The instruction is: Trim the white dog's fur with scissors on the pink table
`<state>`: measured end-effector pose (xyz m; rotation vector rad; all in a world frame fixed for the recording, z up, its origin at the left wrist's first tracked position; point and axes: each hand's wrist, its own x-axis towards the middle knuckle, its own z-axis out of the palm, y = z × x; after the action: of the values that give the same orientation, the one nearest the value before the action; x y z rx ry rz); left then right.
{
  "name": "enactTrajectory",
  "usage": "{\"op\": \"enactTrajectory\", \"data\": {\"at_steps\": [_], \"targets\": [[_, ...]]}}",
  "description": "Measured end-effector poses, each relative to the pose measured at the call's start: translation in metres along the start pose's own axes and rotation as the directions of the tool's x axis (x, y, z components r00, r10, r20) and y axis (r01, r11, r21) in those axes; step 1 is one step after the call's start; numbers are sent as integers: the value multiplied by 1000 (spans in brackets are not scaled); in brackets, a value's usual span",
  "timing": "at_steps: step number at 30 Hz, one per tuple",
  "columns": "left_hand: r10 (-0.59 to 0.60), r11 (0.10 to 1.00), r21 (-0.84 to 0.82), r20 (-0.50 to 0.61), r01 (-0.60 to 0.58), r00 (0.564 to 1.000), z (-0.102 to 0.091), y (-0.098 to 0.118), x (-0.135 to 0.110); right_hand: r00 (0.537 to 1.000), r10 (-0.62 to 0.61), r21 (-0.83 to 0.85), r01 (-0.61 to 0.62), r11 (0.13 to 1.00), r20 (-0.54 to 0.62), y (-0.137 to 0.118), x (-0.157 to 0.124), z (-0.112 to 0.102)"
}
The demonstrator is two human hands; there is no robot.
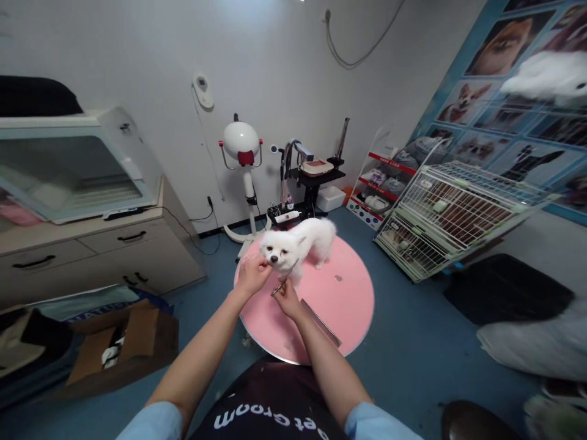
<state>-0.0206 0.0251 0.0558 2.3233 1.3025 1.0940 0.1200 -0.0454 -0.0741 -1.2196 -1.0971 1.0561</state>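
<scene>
Right hand [288,297] grips scissors [284,278]; left hand [252,273] pinches dog's [298,242] chin (pink table [339,299]).

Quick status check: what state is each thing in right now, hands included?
left hand: closed on the dog's muzzle
right hand: closed on scissors
scissors: held, tips up at the dog's chin
dog: standing on pink table
pink table: hair scraps on top
comb: lying flat on table
wire cage: tilted
cardboard box: open
</scene>
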Motion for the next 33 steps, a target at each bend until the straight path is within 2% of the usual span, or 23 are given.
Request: {"op": "enactTrajectory", "data": {"at_steps": [5,12,18,26,33], "targets": [[-6,1000,-10,13,6,1000,-1,2,0,998,55,28,-56,998,34,2,-4,-1],[-15,999,-32,18,15,1000,-2,5,0,997,18,70,-23,997,75,-5,-9,-10],[-21,999,-33,17,22,1000,-2,5,0,998,15,78,-20,997,61,-5,-9,-16],[-19,1000,-11,18,19,1000,-2,6,-1,996,22,6,-23,1000,84,-12,-7,-25],[-16,1000,-7,15,17,1000,0,4,-2,999,11,-98,-6,995,49,-15,-9,-27]]}}
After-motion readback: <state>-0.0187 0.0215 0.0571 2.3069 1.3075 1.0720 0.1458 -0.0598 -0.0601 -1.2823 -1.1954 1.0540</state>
